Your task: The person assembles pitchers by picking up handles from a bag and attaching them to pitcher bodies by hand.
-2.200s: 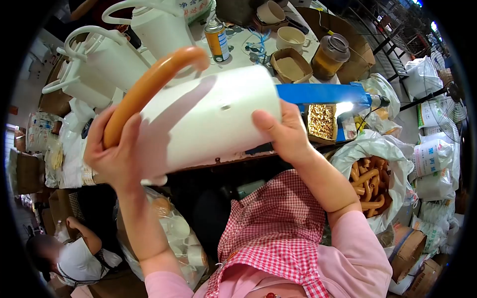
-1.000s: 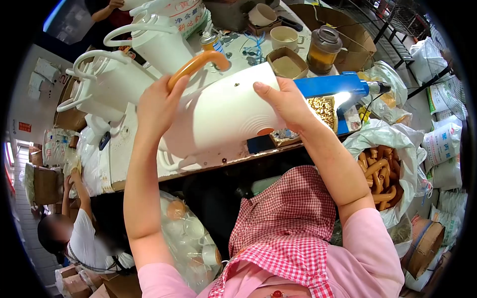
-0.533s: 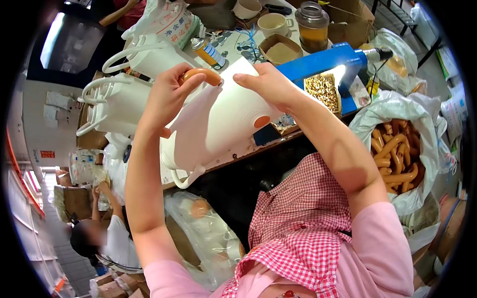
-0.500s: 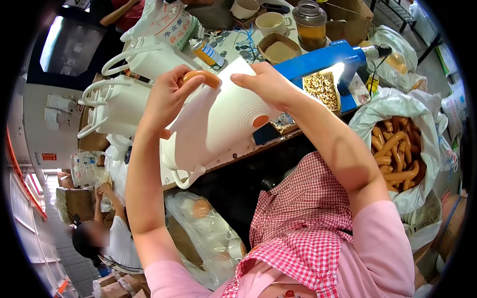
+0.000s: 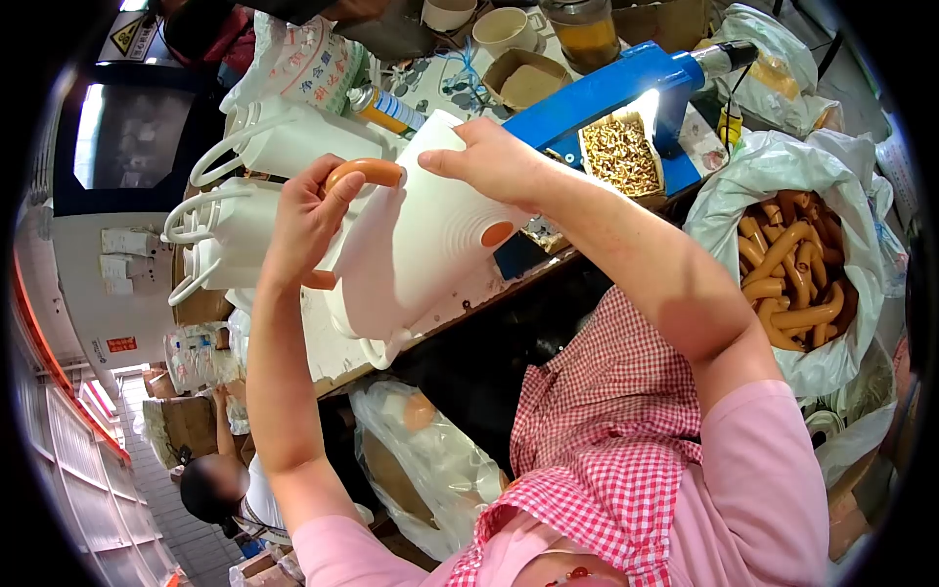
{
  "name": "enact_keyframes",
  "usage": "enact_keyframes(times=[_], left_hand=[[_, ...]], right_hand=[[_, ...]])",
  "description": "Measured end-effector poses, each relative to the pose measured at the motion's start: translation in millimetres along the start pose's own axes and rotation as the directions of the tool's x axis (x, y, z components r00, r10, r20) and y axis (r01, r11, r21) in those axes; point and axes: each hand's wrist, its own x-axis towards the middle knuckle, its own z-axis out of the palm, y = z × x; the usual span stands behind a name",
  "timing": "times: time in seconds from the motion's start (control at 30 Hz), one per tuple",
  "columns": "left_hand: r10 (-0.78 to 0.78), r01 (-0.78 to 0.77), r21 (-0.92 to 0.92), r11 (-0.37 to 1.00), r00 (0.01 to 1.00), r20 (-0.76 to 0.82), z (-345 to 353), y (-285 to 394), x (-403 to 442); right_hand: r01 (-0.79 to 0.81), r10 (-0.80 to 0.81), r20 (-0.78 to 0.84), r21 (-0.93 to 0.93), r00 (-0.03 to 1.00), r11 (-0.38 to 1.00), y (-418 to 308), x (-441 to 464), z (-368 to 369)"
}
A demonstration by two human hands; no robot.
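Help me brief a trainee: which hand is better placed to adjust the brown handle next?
Probably the left hand: it grips the brown handle, while the right hand holds the jug's end.

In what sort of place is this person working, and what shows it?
It looks like a small assembly workshop: a bag of brown handles, small golden parts heaped by a blue machine, and several similar white containers.

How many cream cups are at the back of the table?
2: one cream cup just left of the jar, another cream cup farther left, near the top edge. Others may be hidden.
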Motion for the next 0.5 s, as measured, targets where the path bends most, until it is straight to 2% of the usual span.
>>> enact_keyframes(times=[0.03,0.1,0.2,0.3,0.37,0.4,0.43,0.47,0.5], left_hand=[[0.027,-0.027,-0.003,1.0,1.0,0.006,-1,-1,1],[0.053,-0.053,-0.005,0.999,0.998,0.015,0,-1,1],[0.039,-0.039,0.048,0.998,0.999,-0.007,1,3,1],[0.095,-0.093,0.09,0.992,0.995,-0.025,5,2,1],[0.115,-0.098,0.27,0.958,0.992,-0.049,8,10,-2],[0.114,-0.095,0.267,0.959,0.992,-0.054,8,13,-5],[0.123,-0.101,0.378,0.92,0.992,-0.035,7,17,-4],[0.131,-0.107,0.485,0.868,0.991,-0.015,6,23,-3],[0.118,-0.093,0.5,0.861,0.993,-0.019,8,28,-4]], right_hand=[[-0.004,0.004,0.003,0.003,1.0,1.0,6,5,1],[0.088,-0.088,-0.012,0.013,0.996,0.996,15,16,4],[0.019,-0.018,-0.018,0.014,1.0,1.0,11,11,4],[0.027,-0.027,-0.011,0.024,1.0,0.999,11,10,3],[0.007,-0.007,-0.014,0.043,1.0,0.999,10,9,3],[-0.011,0.012,-0.014,0.06,1.0,0.998,9,8,3],[-0.003,0.004,-0.013,0.051,1.0,0.999,12,12,4],[0.043,-0.042,-0.023,0.041,0.999,0.998,20,19,5],[0.083,-0.082,-0.034,0.037,0.996,0.996,24,22,6]])
